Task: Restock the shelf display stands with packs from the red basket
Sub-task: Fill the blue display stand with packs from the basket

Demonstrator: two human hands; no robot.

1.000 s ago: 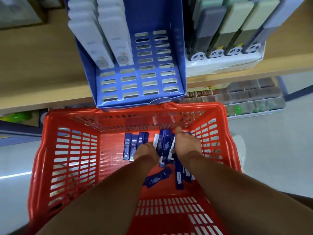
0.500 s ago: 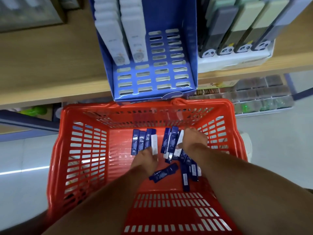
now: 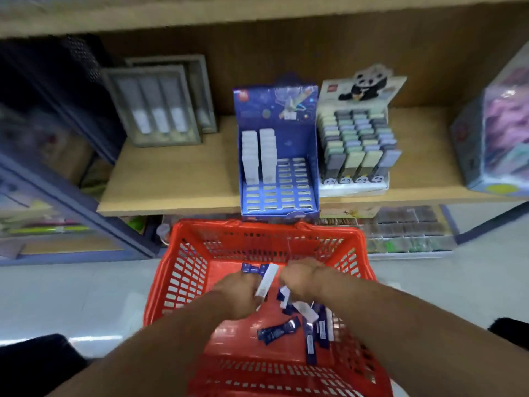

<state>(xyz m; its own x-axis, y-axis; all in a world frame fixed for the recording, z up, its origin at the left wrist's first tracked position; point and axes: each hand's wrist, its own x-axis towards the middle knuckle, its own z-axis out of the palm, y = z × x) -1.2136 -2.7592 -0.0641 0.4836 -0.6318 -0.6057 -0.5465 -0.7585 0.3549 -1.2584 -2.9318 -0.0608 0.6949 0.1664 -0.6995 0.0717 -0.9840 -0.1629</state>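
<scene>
Head view, frame soft with blur. I see the red basket (image 3: 183, 282) below the shelf edge: moulded plastic, slotted lattice walls, smooth floor. Both hands are down inside it.

Left hand (image 3: 239, 293): fingers curled round a bunch of packs (image 3: 264, 277), a flat white face and dark blue ends showing above the knuckles.

Right hand (image 3: 299, 277): fingers curled, knuckles up; small white and blue pack ends sit right under it, but I cannot tell whether it grips any.

Loose packs (image 3: 310, 336) lie scattered on the basket floor near the right forearm: slim, glossy, dark blue rectangles with white labels, one crumpled piece lying crosswise.

On the wooden shelf (image 3: 171, 179) directly above the basket stands the blue display stand (image 3: 310, 150), printed cardboard with a perforated grid base; two columns of white packs (image 3: 259, 156) fill its left side, the remaining slots showing bare.

Touching its right side, a panda display stand (image 3: 357, 190), rows of pastel rectangular packs. Grey framed boxes (image 3: 154, 104) lean at the back left
</scene>
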